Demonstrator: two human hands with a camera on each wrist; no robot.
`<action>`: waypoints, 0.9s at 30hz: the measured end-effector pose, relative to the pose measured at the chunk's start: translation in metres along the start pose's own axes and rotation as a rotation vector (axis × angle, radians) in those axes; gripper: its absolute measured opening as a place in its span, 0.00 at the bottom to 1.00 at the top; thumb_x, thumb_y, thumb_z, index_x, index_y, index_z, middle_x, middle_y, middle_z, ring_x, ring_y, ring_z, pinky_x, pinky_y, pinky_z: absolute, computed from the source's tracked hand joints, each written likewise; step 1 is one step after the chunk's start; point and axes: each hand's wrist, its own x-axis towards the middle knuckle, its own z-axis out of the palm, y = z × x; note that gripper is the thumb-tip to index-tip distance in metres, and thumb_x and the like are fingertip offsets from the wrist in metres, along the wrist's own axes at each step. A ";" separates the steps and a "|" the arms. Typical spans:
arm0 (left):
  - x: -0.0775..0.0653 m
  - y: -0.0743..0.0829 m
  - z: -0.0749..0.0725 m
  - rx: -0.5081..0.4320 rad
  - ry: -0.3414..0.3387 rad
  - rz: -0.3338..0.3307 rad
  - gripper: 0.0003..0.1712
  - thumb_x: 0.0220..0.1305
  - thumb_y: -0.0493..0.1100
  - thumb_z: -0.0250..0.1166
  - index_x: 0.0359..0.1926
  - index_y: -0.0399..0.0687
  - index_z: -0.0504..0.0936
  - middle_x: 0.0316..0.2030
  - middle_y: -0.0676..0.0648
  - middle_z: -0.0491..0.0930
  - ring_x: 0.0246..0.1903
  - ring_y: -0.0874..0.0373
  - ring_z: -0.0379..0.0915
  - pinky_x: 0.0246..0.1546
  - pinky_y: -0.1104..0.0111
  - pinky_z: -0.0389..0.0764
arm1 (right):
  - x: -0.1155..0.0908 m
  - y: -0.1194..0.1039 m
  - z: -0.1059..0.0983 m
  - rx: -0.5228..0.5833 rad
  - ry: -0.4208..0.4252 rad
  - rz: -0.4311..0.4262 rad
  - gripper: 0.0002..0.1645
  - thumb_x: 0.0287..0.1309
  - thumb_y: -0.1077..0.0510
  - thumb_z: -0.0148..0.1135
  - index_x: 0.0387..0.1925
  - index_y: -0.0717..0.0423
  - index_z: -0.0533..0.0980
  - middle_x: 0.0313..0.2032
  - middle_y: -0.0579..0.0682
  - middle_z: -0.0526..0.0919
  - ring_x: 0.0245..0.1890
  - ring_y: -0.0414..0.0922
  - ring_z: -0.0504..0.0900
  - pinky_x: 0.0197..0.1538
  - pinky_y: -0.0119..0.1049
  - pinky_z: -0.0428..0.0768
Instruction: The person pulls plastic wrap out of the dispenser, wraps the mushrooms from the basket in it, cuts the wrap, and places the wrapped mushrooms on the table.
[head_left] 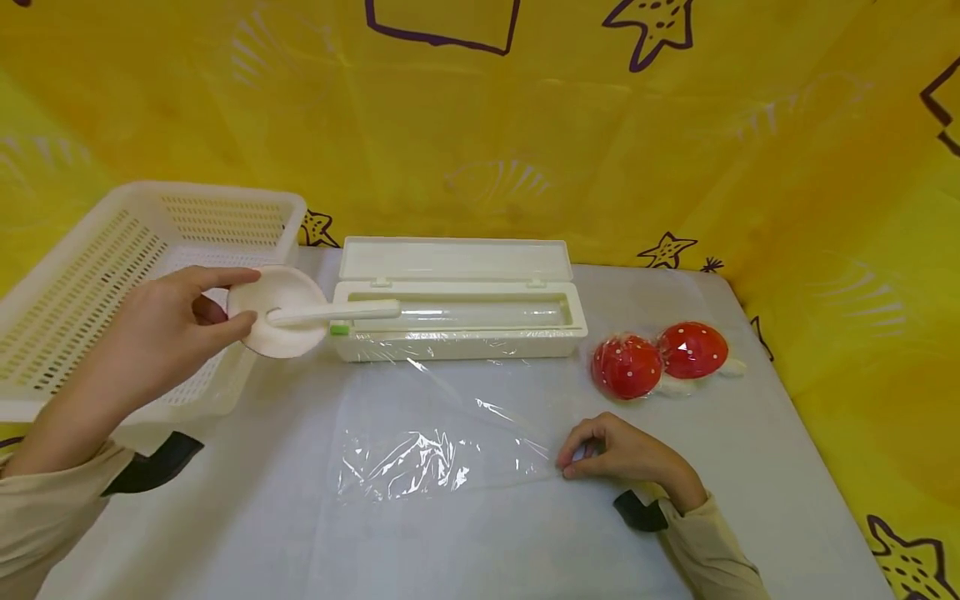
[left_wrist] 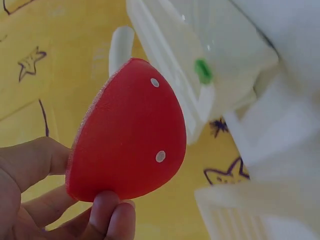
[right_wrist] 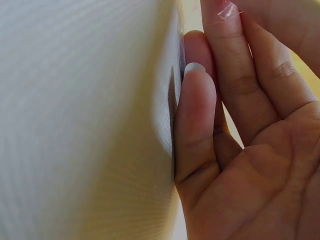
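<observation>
My left hand (head_left: 161, 329) grips a toy mushroom (head_left: 285, 312) by its cap rim, lifted above the table with the pale underside and white stem towards the head camera. The left wrist view shows its red, white-dotted cap (left_wrist: 132, 135). A sheet of clear cling film (head_left: 442, 442) stretches across the table from a white dispenser box (head_left: 457, 343), whose lid stands up with a film roll (head_left: 480, 313) inside. At the film's near right corner my right hand (head_left: 630, 454) pinches the edge between thumb and fingers, low against the tabletop; a shiny bit of film shows by the fingertips.
Two red dotted mushrooms (head_left: 626, 367) wrapped in film lie on the right of the table (head_left: 525, 550). A white slatted plastic basket (head_left: 232, 204) stands at the left, beneath my left forearm. A yellow patterned cloth (head_left: 450, 125) rises behind and at the right.
</observation>
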 end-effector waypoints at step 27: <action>-0.021 0.065 0.088 -0.184 -0.137 0.144 0.22 0.58 0.35 0.69 0.55 0.37 0.81 0.31 0.48 0.78 0.25 0.63 0.69 0.26 0.72 0.69 | 0.001 0.000 0.001 -0.028 0.011 -0.011 0.08 0.56 0.57 0.71 0.38 0.54 0.86 0.36 0.53 0.88 0.33 0.39 0.80 0.39 0.30 0.81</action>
